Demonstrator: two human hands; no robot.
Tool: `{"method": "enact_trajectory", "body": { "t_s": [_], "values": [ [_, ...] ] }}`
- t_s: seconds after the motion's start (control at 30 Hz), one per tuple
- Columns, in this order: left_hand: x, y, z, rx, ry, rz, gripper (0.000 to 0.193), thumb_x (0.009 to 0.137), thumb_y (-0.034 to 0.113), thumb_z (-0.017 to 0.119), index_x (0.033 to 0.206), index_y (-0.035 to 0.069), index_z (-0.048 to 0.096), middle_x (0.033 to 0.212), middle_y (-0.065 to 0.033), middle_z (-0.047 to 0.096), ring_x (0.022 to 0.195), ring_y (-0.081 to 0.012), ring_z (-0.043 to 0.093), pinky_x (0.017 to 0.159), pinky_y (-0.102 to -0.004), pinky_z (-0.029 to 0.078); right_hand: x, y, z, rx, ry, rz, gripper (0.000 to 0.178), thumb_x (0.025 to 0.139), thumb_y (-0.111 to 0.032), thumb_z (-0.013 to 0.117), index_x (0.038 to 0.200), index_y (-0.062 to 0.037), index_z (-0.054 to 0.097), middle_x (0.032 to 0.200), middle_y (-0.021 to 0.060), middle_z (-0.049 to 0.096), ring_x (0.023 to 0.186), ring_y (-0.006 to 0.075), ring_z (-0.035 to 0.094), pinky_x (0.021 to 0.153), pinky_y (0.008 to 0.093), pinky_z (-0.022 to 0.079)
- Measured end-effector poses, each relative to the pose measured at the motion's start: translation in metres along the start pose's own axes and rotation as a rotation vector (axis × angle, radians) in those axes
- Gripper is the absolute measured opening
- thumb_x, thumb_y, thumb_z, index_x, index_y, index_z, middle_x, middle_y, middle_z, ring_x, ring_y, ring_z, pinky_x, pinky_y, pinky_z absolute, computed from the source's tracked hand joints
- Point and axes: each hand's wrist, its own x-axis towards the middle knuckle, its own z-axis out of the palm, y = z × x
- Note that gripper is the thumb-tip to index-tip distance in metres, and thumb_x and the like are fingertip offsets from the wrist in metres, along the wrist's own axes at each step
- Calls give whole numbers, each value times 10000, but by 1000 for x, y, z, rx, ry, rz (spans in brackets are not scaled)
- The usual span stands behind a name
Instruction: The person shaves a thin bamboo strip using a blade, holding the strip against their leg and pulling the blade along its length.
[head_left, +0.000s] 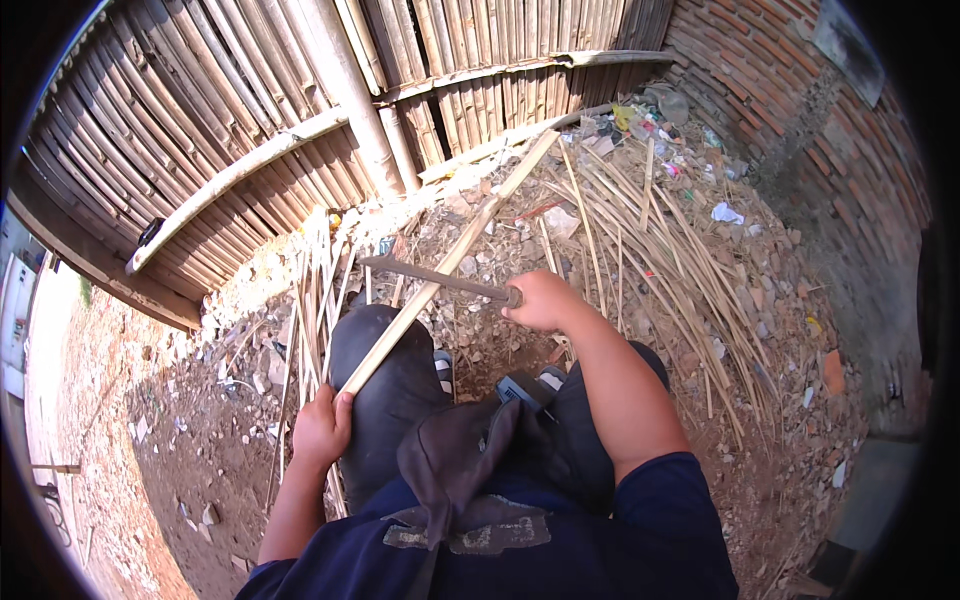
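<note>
Stony, rubble-strewn ground (175,470) spreads across the frame, shaded at lower left and sunlit along the left margin. Nearest, at bottom centre, are the person's dark blue shirt (640,540) and dark-clad legs. Left of centre, the left hand (322,430) is closed around the lower end of a pale bamboo strip (395,335); this passes over the left knee (362,325) and slants to the upper centre. At centre, the right hand (540,300) grips the handle of a bladed tool (475,287), whose blade points left and crosses the strip; contact along its edge cannot be determined. Loose strips (310,300) lie beside the left knee, and a larger fan of strips (690,270) spreads right of centre, with stony soil between the two groups. Beyond, a bamboo wall (230,90) bounds the upper left and a brick wall (790,60) the right.
</note>
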Motion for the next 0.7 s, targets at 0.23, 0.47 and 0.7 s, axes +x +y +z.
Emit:
{"method": "enact_trajectory", "body": {
  "t_s": [0.23, 0.47, 0.7],
  "values": [
    [6, 3, -13, 7, -56, -13, 359, 1020, 352, 544, 874, 25, 527, 669, -266, 610, 659, -494, 615, 610, -586, 454, 11, 38, 1, 141, 265, 180, 407, 818, -335, 757, 1090, -37, 712, 983, 204, 718, 969, 380, 688, 854, 456, 536],
    [-6, 0, -9, -3, -41, 26, 384, 1019, 356, 551, 816, 32, 515, 649, -250, 592, 645, -483, 605, 591, -573, 441, -28, -30, -15, -36, 26, 64, 341, 808, -308, 744, 1061, -80, 718, 1000, 216, 713, 997, 390, 680, 859, 482, 543],
    [2, 4, -9, -42, -50, -2, 424, 1008, 365, 572, 762, 26, 506, 631, -239, 583, 630, -471, 604, 579, -563, 446, 9, 18, -2, 86, -32, 48, 539, 780, -391, 794, 1171, -34, 696, 1075, 222, 719, 1026, 380, 689, 887, 447, 539]
  ]
}}
